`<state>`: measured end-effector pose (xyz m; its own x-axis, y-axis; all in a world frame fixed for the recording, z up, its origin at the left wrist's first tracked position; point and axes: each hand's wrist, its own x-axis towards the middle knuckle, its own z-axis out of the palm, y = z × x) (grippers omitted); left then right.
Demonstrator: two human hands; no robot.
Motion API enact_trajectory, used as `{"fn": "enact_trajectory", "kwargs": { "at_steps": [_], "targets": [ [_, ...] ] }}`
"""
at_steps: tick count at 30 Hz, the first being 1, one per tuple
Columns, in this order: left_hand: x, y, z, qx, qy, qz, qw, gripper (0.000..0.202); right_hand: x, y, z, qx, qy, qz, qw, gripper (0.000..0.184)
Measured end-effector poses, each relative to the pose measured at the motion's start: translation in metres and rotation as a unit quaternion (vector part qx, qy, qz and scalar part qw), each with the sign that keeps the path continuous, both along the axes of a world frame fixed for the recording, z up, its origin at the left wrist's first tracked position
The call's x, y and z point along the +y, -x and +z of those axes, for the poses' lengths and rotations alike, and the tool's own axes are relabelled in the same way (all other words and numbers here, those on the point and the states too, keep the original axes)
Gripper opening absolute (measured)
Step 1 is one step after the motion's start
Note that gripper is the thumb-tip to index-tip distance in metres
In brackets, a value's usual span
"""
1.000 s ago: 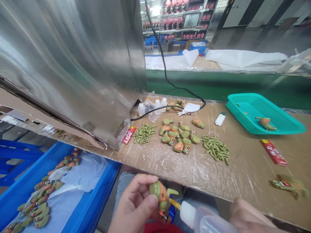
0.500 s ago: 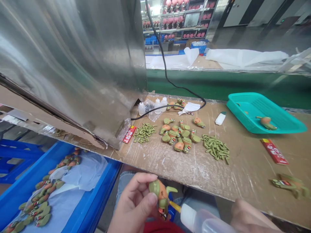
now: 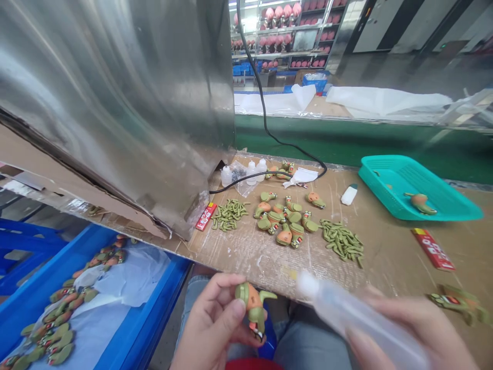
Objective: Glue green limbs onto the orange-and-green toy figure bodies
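Note:
Between the thumb and fingers of my left hand [image 3: 215,318] is a small green and orange toy figure [image 3: 254,308], with one thin green limb sticking out to the right. My right hand [image 3: 408,318] is wrapped round a translucent squeeze bottle [image 3: 354,308], whose yellowish tip is blurred and points up and left, apart from the figure. On the table beyond lie a cluster of similar figures [image 3: 295,216], a left pile of small green limb pieces [image 3: 230,215] and a right pile of green limb pieces [image 3: 342,241].
A turquoise tray [image 3: 454,205] holds one figure. Red packets [image 3: 433,249], small white bottles [image 3: 226,176] and a black cable [image 3: 265,113] are on the table. At left stand a metal housing [image 3: 115,92] and a blue bin [image 3: 154,318] with more figures on white sheeting.
The squeeze bottle's tip has come away from the figure, moving up and right with my right hand. The figure in my left hand has turned slightly.

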<state>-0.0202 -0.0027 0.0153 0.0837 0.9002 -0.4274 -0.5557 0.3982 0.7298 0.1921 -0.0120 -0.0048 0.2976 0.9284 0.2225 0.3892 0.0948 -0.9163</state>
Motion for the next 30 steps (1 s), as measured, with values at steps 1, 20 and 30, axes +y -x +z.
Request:
{"fn": "enact_trajectory", "kwargs": {
  "at_steps": [1, 20, 30],
  "targets": [
    [0.001, 0.001, -0.001, 0.002, 0.002, 0.006, 1.0, 0.025, 0.011, -0.001, -0.006, -0.007, 0.005, -0.009, 1.0, 0.023],
    [0.005, 0.031, -0.015, -0.005, 0.009, 0.104, 0.995, 0.027, 0.107, 0.106, -0.029, -0.34, -0.171, 0.237, 0.894, 0.012],
    [0.0, 0.046, -0.02, 0.002, 0.023, 0.14, 0.99, 0.03, 0.148, 0.14, -0.042, -0.427, -0.112, 0.264, 0.857, 0.003]
  ]
}}
